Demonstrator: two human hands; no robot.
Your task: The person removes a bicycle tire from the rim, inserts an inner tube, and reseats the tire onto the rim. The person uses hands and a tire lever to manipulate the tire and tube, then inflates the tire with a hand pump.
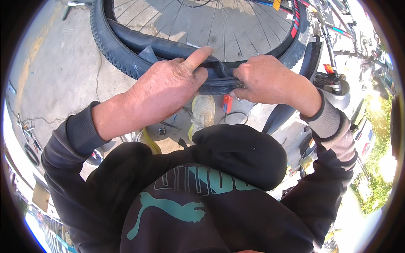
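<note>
A bicycle wheel with a black knobby tire fills the top of the head view. A slack black inner tube bulges out along its inner side on the left and narrows into the tire between my hands. My left hand closes over the near part of the tire, its index finger stretched across the tube; the other fingertips are hidden. To its right, my right hand pinches the tire's edge, thumb below and knuckles on top. The tire's wall shows in the gap between both hands.
Thin spokes cross the wheel above cracked concrete. An orange-red object with a cable lies below the tire, near my shoe. Bicycle parts crowd the right side. At the upper left lies a tool.
</note>
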